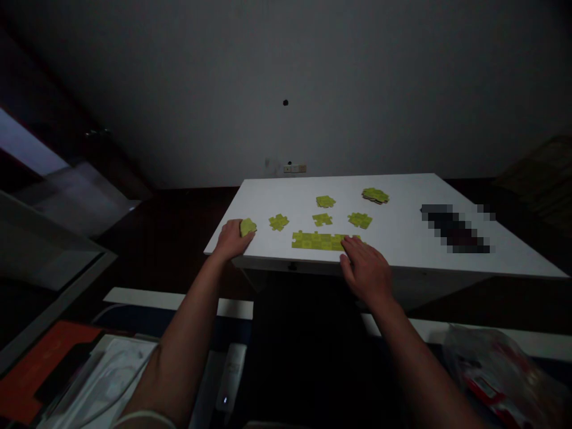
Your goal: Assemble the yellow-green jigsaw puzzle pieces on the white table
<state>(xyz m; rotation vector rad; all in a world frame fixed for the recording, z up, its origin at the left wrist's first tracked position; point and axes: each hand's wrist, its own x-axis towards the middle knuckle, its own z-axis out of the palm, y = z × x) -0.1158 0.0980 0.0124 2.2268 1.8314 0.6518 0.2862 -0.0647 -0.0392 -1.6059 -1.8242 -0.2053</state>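
Room: dim, with a pale wall (179, 77) across the top of the frame and a small wall socket (295, 168) low on it, above a white bench (402, 196). Lower left, below the bench: an orange box (40, 369). Front left corner of the bench: left hand (231, 240), fingers curled against a lime-green jigsaw piece (248, 227); firmness of grip cannot be told. Next rightward: four loose pieces (322, 219), a joined strip of pieces (317, 241) along the front edge, and a small stack of pieces (375, 195) at the back. Right hand (366, 271): open, fingers spread, touching the strip's right end. Far right on the bench: a pixelated object (456, 229). Lower right: a plastic bag (496, 375).
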